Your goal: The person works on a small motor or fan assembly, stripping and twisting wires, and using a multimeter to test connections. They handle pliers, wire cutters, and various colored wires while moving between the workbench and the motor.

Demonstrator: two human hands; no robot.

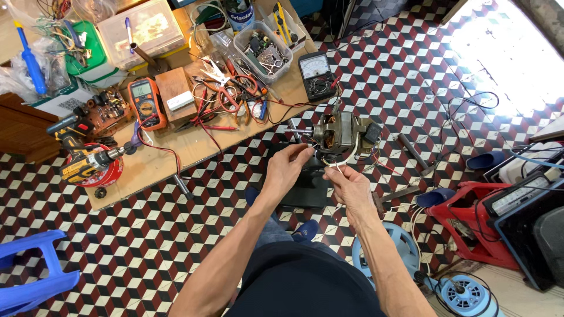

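A small electric motor (341,132) with copper windings and a steel shaft stands on a dark stand (305,188) in front of me. My left hand (286,167) reaches up to the motor's lower left, fingertips pinching near its wires. My right hand (348,186) sits just below the motor and grips a white wire (339,163) that loops under it. Thin red and black leads trail from the motor toward the table.
A low wooden table (153,161) carries an orange multimeter (145,103), an analog meter (316,74), pliers, a cordless drill (82,158) and plastic bins of parts. A blue stool (35,273) stands at left; red stool, fan parts and cables lie at right on the checkered floor.
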